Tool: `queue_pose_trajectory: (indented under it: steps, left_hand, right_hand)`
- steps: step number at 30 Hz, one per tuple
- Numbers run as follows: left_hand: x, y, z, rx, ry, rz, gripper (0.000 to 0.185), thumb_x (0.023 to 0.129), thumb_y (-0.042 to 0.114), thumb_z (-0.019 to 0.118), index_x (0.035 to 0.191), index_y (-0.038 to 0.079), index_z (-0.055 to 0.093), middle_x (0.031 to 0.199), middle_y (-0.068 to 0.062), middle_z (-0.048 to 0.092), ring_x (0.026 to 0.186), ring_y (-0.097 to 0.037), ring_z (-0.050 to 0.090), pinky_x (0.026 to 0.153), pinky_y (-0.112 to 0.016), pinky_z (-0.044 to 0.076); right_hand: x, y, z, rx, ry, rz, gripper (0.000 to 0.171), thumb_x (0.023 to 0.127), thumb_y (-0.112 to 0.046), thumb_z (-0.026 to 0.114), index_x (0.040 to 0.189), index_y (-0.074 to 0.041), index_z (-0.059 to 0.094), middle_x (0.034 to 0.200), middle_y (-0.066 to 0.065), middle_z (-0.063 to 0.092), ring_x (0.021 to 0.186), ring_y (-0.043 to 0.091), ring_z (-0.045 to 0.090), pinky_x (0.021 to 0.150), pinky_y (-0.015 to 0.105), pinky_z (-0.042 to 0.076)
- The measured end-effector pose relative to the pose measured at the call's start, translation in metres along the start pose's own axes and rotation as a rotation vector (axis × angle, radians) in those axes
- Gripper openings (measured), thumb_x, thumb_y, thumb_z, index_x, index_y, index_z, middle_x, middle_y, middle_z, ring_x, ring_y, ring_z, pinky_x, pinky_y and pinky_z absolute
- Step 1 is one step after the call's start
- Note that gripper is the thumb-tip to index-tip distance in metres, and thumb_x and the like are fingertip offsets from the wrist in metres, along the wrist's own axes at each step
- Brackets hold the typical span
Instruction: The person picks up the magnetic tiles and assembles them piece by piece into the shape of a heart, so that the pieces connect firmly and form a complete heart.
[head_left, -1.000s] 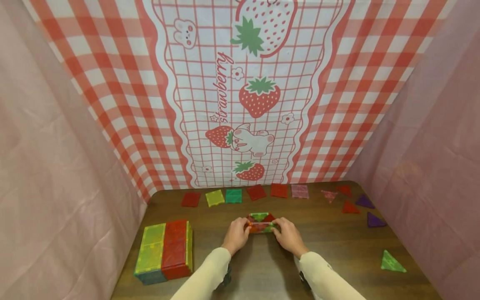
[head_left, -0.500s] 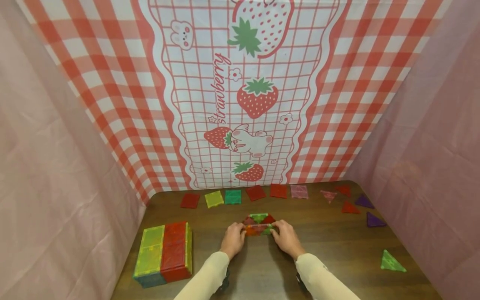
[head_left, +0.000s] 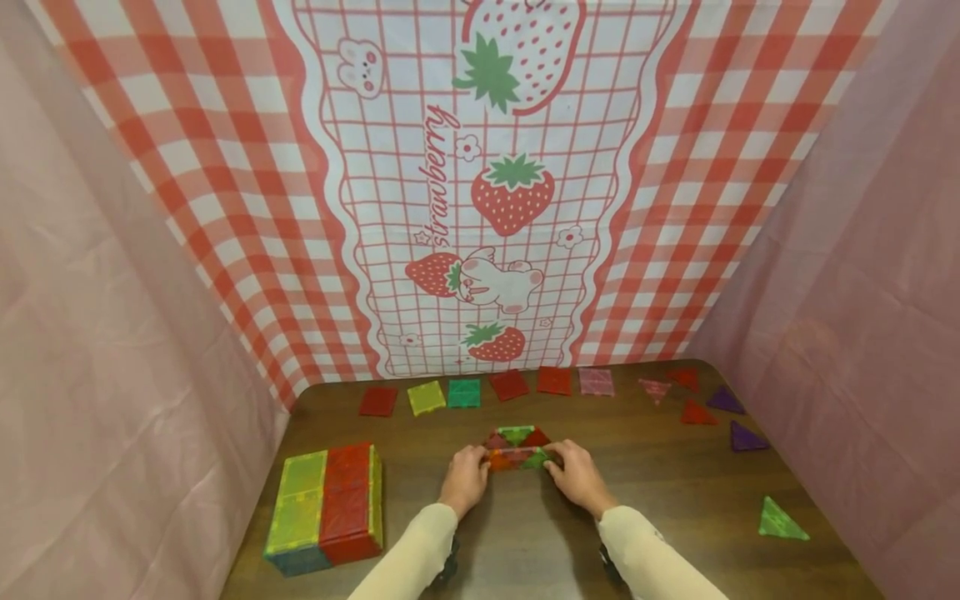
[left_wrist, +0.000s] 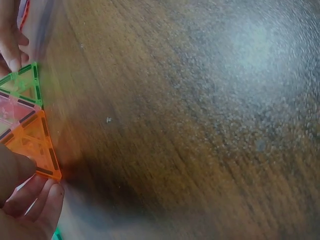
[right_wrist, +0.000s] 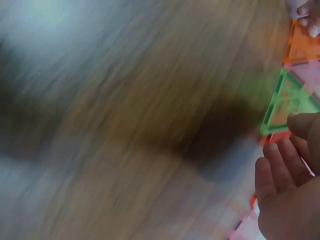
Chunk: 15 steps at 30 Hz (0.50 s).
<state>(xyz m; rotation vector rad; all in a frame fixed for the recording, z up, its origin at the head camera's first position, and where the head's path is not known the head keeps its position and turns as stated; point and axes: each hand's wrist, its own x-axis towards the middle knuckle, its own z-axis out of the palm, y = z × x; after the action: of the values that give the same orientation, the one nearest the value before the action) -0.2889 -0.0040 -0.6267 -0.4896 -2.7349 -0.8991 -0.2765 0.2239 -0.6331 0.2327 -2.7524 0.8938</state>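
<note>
In the head view a small shape built of translucent magnetic tiles (head_left: 517, 448) stands mid-table, with green, red, pink and orange triangles on it. My left hand (head_left: 465, 481) grips its left end; in the left wrist view the thumb and fingers pinch the corner of the orange triangle tile (left_wrist: 36, 142). At the opposite end, my right hand (head_left: 579, 477) holds the shape by the green triangle tile (right_wrist: 287, 102), thumb on its face and fingers curled beneath. The pink triangle tile (left_wrist: 12, 107) sits between the orange and green ones.
At left stands a box of yellow, red and blue tiles (head_left: 326, 500). Square tiles (head_left: 464, 393) line the back edge of the table. Red, pink and purple triangles (head_left: 747, 437) lie at back right, and a loose green triangle (head_left: 782, 521) nearer on the right.
The left hand has shifted slightly left and down toward the shape's end, uncovering more of the orange tile. The shape has come slightly nearer. The right hand keeps its hold.
</note>
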Motion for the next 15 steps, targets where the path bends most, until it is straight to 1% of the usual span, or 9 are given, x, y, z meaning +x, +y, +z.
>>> queue_pose_trajectory:
  steps: [3, 7, 10, 12, 13, 15]
  left_hand:
    - [-0.002, -0.001, 0.001, 0.002, -0.002, 0.001, 0.009, 0.08, 0.002, 0.07, 0.089, 0.004, 0.068, 0.081, -0.008, 0.065, 0.077, -0.024, 0.064, 0.069, -0.036, 0.053]
    - [-0.002, -0.002, 0.0, 0.001, -0.009, -0.003, 0.01, 0.081, 0.002, 0.07, 0.09, 0.004, 0.068, 0.082, -0.008, 0.065, 0.078, -0.024, 0.065, 0.069, -0.036, 0.054]
    - [-0.002, -0.001, -0.001, -0.006, -0.019, -0.014, 0.01, 0.081, 0.003, 0.069, 0.091, 0.003, 0.068, 0.083, -0.009, 0.065, 0.079, -0.025, 0.065, 0.07, -0.037, 0.054]
    - [-0.002, -0.001, -0.002, -0.005, -0.024, -0.019, 0.01, 0.081, 0.003, 0.069, 0.091, 0.003, 0.069, 0.083, -0.009, 0.065, 0.08, -0.025, 0.065, 0.071, -0.037, 0.054]
    - [-0.002, -0.001, -0.002, -0.006, -0.026, -0.02, 0.01, 0.081, 0.003, 0.069, 0.091, 0.003, 0.069, 0.083, -0.009, 0.065, 0.079, -0.025, 0.065, 0.071, -0.037, 0.054]
    - [-0.001, 0.0, -0.002, -0.001, -0.027, -0.018, 0.009, 0.081, 0.003, 0.069, 0.091, 0.003, 0.069, 0.082, -0.009, 0.065, 0.079, -0.025, 0.065, 0.071, -0.037, 0.054]
  right_hand:
    - [-0.007, 0.011, -0.013, -0.021, -0.032, 0.021, 0.027, 0.081, -0.016, 0.073, 0.107, -0.01, 0.068, 0.09, 0.001, 0.062, 0.081, 0.016, 0.058, 0.072, 0.036, 0.049]
    - [-0.018, 0.037, -0.041, -0.081, -0.029, 0.041, 0.03, 0.082, -0.019, 0.071, 0.109, -0.007, 0.067, 0.099, 0.007, 0.064, 0.089, 0.023, 0.062, 0.076, 0.044, 0.051]
    - [-0.025, 0.063, -0.07, -0.136, -0.037, 0.068, 0.033, 0.081, -0.02, 0.072, 0.11, -0.003, 0.065, 0.1, 0.011, 0.064, 0.089, 0.027, 0.062, 0.076, 0.047, 0.05]
    - [-0.03, 0.082, -0.093, -0.185, -0.063, 0.094, 0.035, 0.082, -0.021, 0.071, 0.111, -0.002, 0.064, 0.102, 0.014, 0.063, 0.09, 0.031, 0.062, 0.077, 0.05, 0.049]
    - [-0.033, 0.092, -0.105, -0.212, -0.08, 0.11, 0.038, 0.082, -0.022, 0.071, 0.111, -0.001, 0.063, 0.103, 0.017, 0.062, 0.091, 0.034, 0.061, 0.076, 0.052, 0.049]
    - [-0.039, 0.109, -0.132, -0.258, -0.141, 0.166, 0.044, 0.082, -0.027, 0.07, 0.115, 0.001, 0.06, 0.107, 0.025, 0.06, 0.094, 0.042, 0.059, 0.077, 0.056, 0.047]
